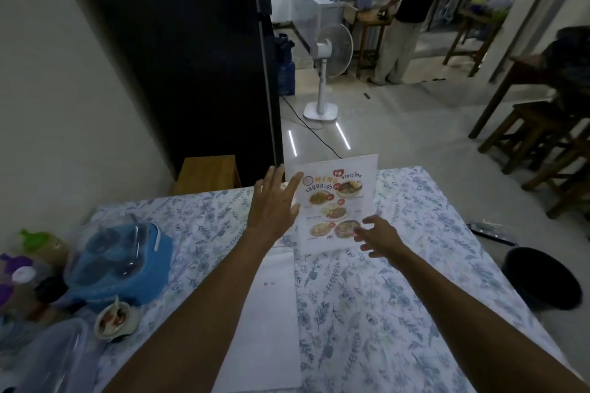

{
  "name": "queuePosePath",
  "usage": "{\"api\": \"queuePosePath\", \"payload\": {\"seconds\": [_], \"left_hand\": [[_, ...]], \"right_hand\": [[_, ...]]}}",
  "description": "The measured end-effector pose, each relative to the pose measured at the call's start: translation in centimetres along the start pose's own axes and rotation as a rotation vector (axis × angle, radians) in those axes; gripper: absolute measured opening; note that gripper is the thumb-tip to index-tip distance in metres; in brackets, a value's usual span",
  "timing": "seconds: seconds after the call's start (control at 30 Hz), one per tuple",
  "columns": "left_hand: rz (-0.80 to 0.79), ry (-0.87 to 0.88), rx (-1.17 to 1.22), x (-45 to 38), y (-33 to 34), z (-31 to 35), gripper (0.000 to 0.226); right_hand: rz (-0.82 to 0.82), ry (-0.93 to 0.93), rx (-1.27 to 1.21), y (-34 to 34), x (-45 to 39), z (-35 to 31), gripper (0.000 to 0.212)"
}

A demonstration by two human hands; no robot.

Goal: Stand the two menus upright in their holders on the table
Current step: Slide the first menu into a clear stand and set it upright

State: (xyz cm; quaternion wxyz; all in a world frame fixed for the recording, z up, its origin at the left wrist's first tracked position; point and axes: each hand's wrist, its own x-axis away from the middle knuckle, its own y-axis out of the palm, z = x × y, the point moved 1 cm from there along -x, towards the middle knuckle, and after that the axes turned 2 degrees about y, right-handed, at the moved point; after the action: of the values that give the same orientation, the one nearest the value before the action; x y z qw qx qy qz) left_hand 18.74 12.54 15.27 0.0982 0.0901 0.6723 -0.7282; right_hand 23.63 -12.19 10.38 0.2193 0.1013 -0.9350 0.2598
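A white menu (335, 201) with food pictures stands upright in a clear holder at the middle of the table (415, 281), which has a blue floral cloth. My left hand (273, 204) is spread open at the menu's left edge, fingertips touching or just in front of it. My right hand (378, 236) hovers at the menu's lower right corner with fingers apart, holding nothing. A second flat white sheet (271, 297), possibly the other menu, lies on the table under my left forearm.
A blue basket (127, 265) under a clear cover, bottles and a small sauce cup (115, 319) crowd the table's left side. A wooden stool (207, 172) stands behind the table. A fan (329, 70), wooden stools at right, a black bin (539, 277) and a standing person (402, 16) are beyond.
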Motion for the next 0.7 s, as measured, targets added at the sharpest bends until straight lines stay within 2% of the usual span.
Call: {"api": "queuePosePath", "payload": {"seconds": [0.07, 0.2, 0.4, 0.57, 0.7], "left_hand": [[-0.029, -0.032, 0.020, 2.2, 0.3, -1.9, 0.072], [-0.089, -0.109, 0.030, 7.7, 1.7, -6.5, 0.067], [-0.226, -0.190, 0.005, 16.3, 5.1, -11.5, 0.054], [-0.371, -0.285, -0.009, 20.8, 8.0, -12.4, 0.072], [-0.422, -0.413, 0.194, 22.3, 9.6, -11.9, 0.071]], "right_hand": [[-0.014, -0.014, -0.005, 2.3, 1.8, -0.5, 0.021], [-0.080, -0.013, 0.063, 8.0, 4.0, 0.0, 0.036], [-0.143, 0.008, 0.232, 14.7, 5.6, 2.2, 0.038], [-0.150, 0.049, 0.389, 16.9, 5.8, 4.7, 0.044], [-0.174, 0.108, 0.497, 17.4, 6.4, 6.2, 0.046]]}}
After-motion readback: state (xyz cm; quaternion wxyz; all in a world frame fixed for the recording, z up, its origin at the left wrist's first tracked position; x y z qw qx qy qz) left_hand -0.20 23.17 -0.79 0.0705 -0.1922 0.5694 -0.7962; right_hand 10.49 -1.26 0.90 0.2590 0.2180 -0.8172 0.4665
